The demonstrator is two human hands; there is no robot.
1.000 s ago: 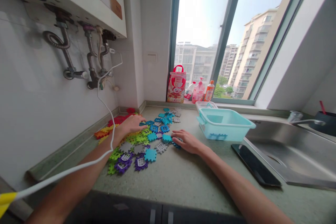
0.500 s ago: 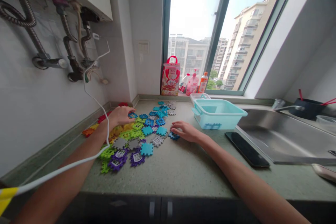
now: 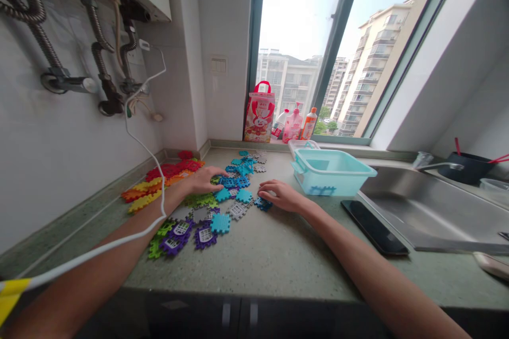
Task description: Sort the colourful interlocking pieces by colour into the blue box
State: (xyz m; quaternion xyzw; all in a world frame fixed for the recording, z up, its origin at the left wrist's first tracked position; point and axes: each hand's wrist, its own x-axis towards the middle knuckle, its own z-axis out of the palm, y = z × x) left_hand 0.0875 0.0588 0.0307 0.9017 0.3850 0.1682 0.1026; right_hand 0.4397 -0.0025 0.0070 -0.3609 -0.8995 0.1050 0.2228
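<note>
Toothed plastic building tiles in several colours lie spread over the counter. My left hand (image 3: 204, 180) is among them, thumb and index finger apart, its fingertips beside a blue window tile (image 3: 228, 183). Green tiles (image 3: 199, 200) lie partly under that hand. My right hand (image 3: 280, 195) rests low on the counter with its fingers curled over a dark blue tile (image 3: 262, 204), which is mostly covered. Between the hands are light blue tiles (image 3: 244, 196) and a grey window tile (image 3: 238, 210). Purple tiles (image 3: 205, 235) are nearer me.
A light blue bin (image 3: 338, 169) with tiles inside stands right of my hands, a clear lid (image 3: 303, 145) behind it. A black phone (image 3: 374, 226) lies beside the sink (image 3: 429, 212). A white cable (image 3: 99, 247) crosses over my left forearm. Red tiles (image 3: 169, 170) lie along the wall.
My left hand has moved right from the yellow and green tiles to the blue ones, uncovering red and yellow tiles. My right hand stays almost in place.
</note>
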